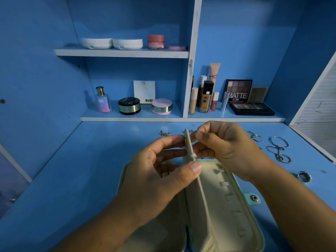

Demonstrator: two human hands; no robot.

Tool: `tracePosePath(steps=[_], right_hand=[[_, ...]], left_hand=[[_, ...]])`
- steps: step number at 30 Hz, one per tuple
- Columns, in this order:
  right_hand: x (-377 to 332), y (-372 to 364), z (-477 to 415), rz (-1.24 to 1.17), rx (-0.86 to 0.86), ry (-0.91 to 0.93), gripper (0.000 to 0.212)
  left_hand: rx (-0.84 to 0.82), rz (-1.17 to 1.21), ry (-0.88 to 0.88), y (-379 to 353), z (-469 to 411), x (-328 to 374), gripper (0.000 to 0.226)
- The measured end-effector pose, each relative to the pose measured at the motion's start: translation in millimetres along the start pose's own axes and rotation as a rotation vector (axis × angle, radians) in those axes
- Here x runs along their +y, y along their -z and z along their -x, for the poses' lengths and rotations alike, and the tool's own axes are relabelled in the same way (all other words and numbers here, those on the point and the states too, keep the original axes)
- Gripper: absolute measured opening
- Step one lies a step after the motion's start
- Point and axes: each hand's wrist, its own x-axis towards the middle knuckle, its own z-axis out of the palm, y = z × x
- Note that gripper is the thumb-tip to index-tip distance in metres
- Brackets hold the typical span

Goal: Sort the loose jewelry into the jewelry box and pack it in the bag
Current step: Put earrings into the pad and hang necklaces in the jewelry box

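Observation:
A cream jewelry box [229, 202] lies open on the blue desk, its right half lined with small hooks. My left hand [163, 171] holds the box's upright middle flap [189, 151] between thumb and fingers. A small gold earring [185, 141] sits on the flap near its top. My right hand [223, 148] pinches at the flap's back side, opposite the earring. Loose silver rings and bracelets [278, 146] lie on the desk to the right. A gold piece [164, 133] lies beyond my left hand.
A wide silver ring [304, 176] lies right of the box. The box's snap tab [253, 198] sticks out at its right side. Shelves behind hold a perfume bottle [102, 100], compacts [129, 105], foundation bottles [205, 99] and eyeshadow palettes [251, 108].

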Motion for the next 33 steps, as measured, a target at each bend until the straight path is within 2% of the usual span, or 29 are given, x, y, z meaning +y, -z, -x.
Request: tracePosePath(steps=[12, 20, 22, 26, 27, 29, 31, 33], right_hand=[[5, -1, 0, 0.030, -0.024, 0.027, 0.018], [3, -4, 1, 0.140, -0.016, 0.074, 0.013], [3, -5, 3, 0.228, -0.006, 0.092, 0.010], [4, -10, 8, 0.740, 0.124, 0.291, 0.006], [4, -11, 9, 0.805, 0.137, 0.331, 0.006], [2, -10, 10, 0.754, 0.108, 0.306, 0.008], [0, -6, 10, 0.562, 0.042, 0.184, 0.008], [0, -5, 10, 0.518, 0.032, 0.181, 0.004]], left_hand=[[-0.015, 0.039, -0.011, 1, 0, 0, 0.065], [-0.022, 0.031, -0.031, 1, 2, 3, 0.061], [-0.021, 0.045, -0.034, 1, 3, 3, 0.059], [-0.009, 0.103, -0.035, 1, 2, 3, 0.059], [-0.008, 0.120, -0.037, 1, 2, 2, 0.060], [-0.009, 0.138, -0.040, 2, 2, 2, 0.061], [-0.012, 0.129, -0.046, 1, 1, 2, 0.061], [-0.011, 0.112, -0.056, 1, 2, 1, 0.061]])
